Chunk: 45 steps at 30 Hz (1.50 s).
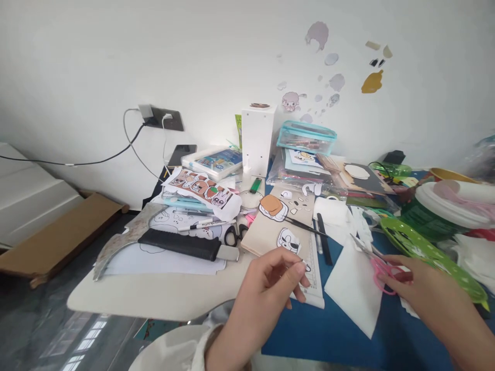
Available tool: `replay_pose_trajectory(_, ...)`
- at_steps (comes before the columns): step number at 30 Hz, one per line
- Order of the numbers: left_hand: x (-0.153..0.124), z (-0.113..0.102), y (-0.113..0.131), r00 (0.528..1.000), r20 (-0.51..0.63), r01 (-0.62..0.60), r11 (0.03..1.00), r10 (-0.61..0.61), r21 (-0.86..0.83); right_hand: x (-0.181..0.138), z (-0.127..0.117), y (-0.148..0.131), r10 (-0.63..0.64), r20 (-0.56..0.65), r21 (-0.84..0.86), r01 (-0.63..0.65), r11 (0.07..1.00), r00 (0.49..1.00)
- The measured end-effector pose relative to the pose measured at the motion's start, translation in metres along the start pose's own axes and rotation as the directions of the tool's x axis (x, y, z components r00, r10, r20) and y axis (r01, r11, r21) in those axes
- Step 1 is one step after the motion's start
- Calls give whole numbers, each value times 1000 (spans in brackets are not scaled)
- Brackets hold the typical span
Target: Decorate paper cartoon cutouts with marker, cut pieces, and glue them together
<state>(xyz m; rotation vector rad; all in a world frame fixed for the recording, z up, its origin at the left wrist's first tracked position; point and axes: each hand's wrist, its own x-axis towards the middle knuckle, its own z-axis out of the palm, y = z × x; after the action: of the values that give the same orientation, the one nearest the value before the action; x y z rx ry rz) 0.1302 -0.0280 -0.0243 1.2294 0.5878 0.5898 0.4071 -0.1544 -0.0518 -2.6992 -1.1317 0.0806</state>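
My left hand (266, 288) is closed in a pinch in front of the notebook, thumb against forefinger. A small white paper cutout (307, 266) with a black outline shows at its fingertips. On the right, my right hand (419, 286) grips pink-handled scissors (381, 267), whose blades point up and left over a white paper sheet (358, 293). Beyond my left hand lies the beige notebook (257, 234), carrying a paper cutout (289, 241) with a black-line drawing, an orange-and-white cutout (273, 207) and several small white pieces. Black tweezers (303, 225) rest across it.
A large knife with a black handle (180, 244) lies at the left on papers. Behind stand a white box (258, 139) and a turquoise pencil case (307, 136). To the right are a green tray (421, 252) and a green-and-white tub (448, 206). Cords hang from the wall socket (166, 117).
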Motion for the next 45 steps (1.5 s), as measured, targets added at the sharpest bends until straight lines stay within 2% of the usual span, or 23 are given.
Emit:
replay_pose_trajectory(3, -6, 1, -2, 1000, 3, -5, 1000, 5, 14, -11, -3, -7, -37, -63, -63, 33, 997, 997)
replay_pose_trajectory(6, -11, 2, -2, 1000, 7, -11, 1000, 11, 22, -36, -10, -33, -111, -177, -77, 98, 992, 978)
replay_pose_trajectory(8, -15, 2, -1, 1000, 1, -9, 1000, 9, 20, -59, -14, -60, -201, -394, 80, 251, 965, 897)
replay_pose_trajectory(9, -17, 3, -2, 1000, -1, -7, 1000, 7, 18, -71, -16, -75, -255, -455, 198, 377, 905, 853)
replay_pose_trajectory(11, -23, 3, -3, 1000, 1, -13, 1000, 13, 10, -93, -17, -103, -420, -479, 335, 603, 724, 770)
replay_pose_trajectory(12, -26, 4, -4, 1000, 1, -24, 1000, 24, 8, -102, -17, -114, -463, -501, 349, 660, 665, 731)
replay_pose_trajectory(14, -32, 5, -6, 999, -2, -52, 999, 52, 10, -114, -13, -129, -486, -512, 353, 688, 634, 709)
replay_pose_trajectory(21, -44, 8, -7, 998, 0, -67, 998, 67, -19, -120, -5, -126, -534, -482, 401, 717, 570, 695)
replay_pose_trajectory(26, -45, 4, -7, 999, 40, 12, 996, -9, -85, -122, -7, -123, -518, -446, 455, 684, 571, 730)
replay_pose_trajectory(29, -42, 0, -10, 992, 120, 66, 985, -47, -159, -123, -5, -123, -484, -448, 538, 659, 526, 752)
replay_pose_trajectory(31, -40, -2, -15, 979, 197, 102, 965, -54, -242, -122, -3, -124, -482, -456, 587, 660, 469, 748)
replay_pose_trajectory(34, -37, -3, -22, 953, 297, 176, 898, -54, -404, -121, -1, -127, -478, -473, 636, 662, 396, 740)
replay_pose_trajectory(37, -36, -3, -26, 936, 350, 230, 818, -38, -528, -122, 0, -130, -457, -483, 673, 651, 351, 747)
replay_pose_trajectory(40, -35, -3, -27, 932, 360, 248, 808, -48, -535, -123, 0, -130, -470, -492, 658, 667, 351, 733)
replay_pose_trajectory(45, -36, -3, -25, 932, 358, 245, 823, -55, -512, -123, -2, -129, -519, -515, 555, 727, 405, 683)
